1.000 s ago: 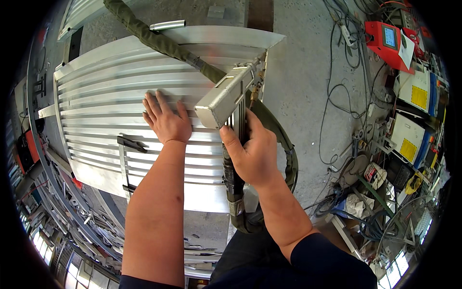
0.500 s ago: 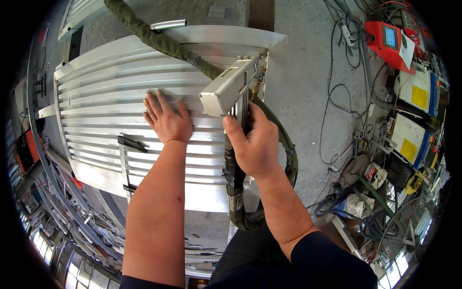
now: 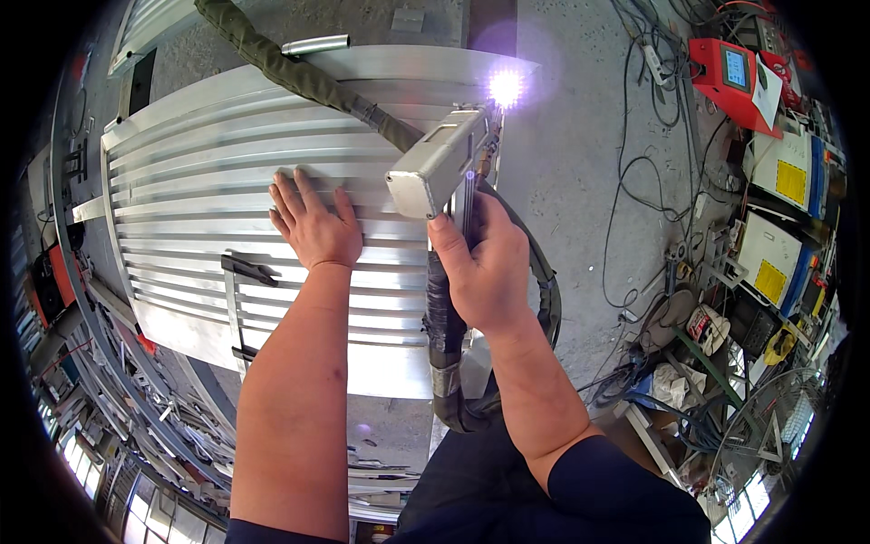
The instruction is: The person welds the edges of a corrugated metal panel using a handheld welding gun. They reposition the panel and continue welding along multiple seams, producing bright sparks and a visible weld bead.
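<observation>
My right hand [image 3: 485, 263] is wrapped round the handle of a handheld welding gun [image 3: 439, 159] with a boxy pale metal head. A bright white-violet spark [image 3: 506, 88] glows at the gun's tip, by the far right corner of a ribbed aluminium panel [image 3: 199, 213]. The glare hides the exact spot of contact. My left hand [image 3: 313, 222] lies flat on the panel's ribs, fingers spread, holding nothing. A dark cable sleeve [image 3: 281, 72] runs over the panel toward the gun, and another length loops below its handle.
A clamp [image 3: 236, 304] sits on the panel's near left part. Beyond the far edge lies a metal tube [image 3: 315, 45]. On the right stand a red machine with a screen [image 3: 729, 82], pale boxes [image 3: 770, 258] and tangled cables [image 3: 652, 190]. Metal lengths [image 3: 145, 426] crowd the lower left.
A bright spark has appeared at the gun's tip. My right hand and the gun have shifted slightly to the right. My left hand has stayed in place.
</observation>
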Motion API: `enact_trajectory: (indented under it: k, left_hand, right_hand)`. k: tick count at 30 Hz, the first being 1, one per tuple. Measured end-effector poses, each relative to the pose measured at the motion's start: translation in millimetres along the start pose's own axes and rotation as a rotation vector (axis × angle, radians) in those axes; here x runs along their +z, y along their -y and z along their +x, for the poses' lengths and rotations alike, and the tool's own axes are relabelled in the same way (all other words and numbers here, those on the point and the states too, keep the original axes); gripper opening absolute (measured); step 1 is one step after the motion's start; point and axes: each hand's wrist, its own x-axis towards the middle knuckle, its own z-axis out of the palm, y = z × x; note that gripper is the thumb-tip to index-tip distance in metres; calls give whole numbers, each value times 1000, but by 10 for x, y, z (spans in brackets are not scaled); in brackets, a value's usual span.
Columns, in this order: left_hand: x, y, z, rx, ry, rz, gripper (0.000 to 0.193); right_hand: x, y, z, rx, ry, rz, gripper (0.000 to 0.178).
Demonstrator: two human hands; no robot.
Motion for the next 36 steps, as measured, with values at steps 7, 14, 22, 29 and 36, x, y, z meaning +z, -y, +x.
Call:
enact_trajectory:
  k: [7,14,22,29,36]
  left_hand:
    - [26,13,-1,0,-31,31,69]
    - [11,-4,-1,-19,-5,14,70]
    - [-10,-5,-7,-11,4,22,73]
    - [11,5,-5,-4,-11,15,70]
    - [17,16,-8,0,-18,24,69]
  right_hand:
    - [-9,-27,-45,-31,-11,-50,39]
    - [-21,51,-78,-11,4,-18,37]
    - [2,109,-85,-30,18,-3,33]
    - [-18,61,-28,-15,1,19,36]
    - [-22,-30,-10,-33,-17,21,37]
